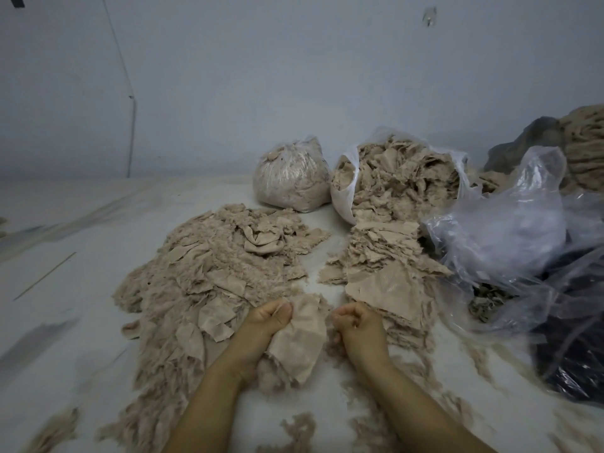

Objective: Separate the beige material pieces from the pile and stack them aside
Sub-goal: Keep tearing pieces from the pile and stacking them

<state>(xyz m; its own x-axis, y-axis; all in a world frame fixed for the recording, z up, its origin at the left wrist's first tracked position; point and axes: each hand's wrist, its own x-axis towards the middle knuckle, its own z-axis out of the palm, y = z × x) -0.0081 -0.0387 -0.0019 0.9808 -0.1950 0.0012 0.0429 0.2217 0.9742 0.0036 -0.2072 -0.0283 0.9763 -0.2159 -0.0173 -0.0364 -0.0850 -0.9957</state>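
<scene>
**Pinching one beige piece off the pile**

Holding a beige piece [299, 341] in my left hand [271, 318], grip clamped on it, near the floor's [81, 289] front edge. My right hand [356, 322] is curled; whether its grip holds anything, I cannot tell. Loose pile [209, 276] lies left, flat stack [382, 266] right.

I saw the left hand [271, 317] gripping a beige mesh piece [299, 341] beside the loose pile [212, 273]. The right hand [358, 322] was curled just beside the flatter stack [382, 256]; whether it pinched anything, I couldn't tell.
</scene>
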